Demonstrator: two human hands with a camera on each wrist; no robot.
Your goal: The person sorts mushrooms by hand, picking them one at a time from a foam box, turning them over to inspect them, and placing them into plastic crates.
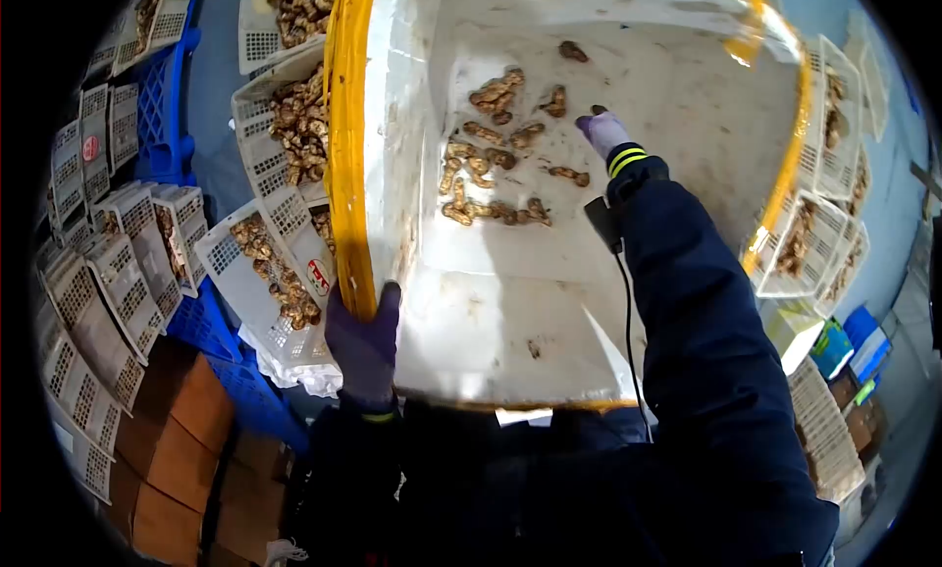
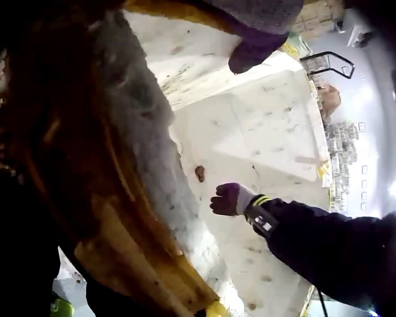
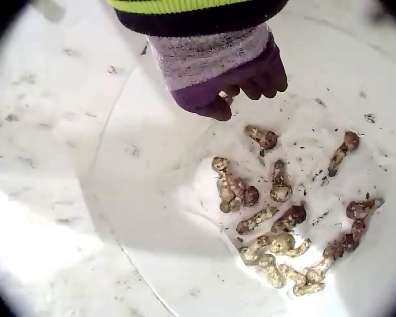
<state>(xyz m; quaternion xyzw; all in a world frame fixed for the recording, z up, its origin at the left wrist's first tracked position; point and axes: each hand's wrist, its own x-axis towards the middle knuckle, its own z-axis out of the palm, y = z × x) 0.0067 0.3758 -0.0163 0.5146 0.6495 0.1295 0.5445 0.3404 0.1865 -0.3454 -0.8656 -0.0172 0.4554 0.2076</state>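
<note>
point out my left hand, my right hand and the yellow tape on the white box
Left hand (image 1: 363, 351): head view, its gloved middle.
Right hand (image 3: 234, 76): right wrist view, its purple middle.
Yellow tape (image 1: 350, 155): head view, its left stretch.

the right arm (image 1: 697, 292) reaches forward, right hand (image 1: 603, 132) gloved with fingers bent, while the gloved left hand (image 1: 363, 351) grips.
</note>
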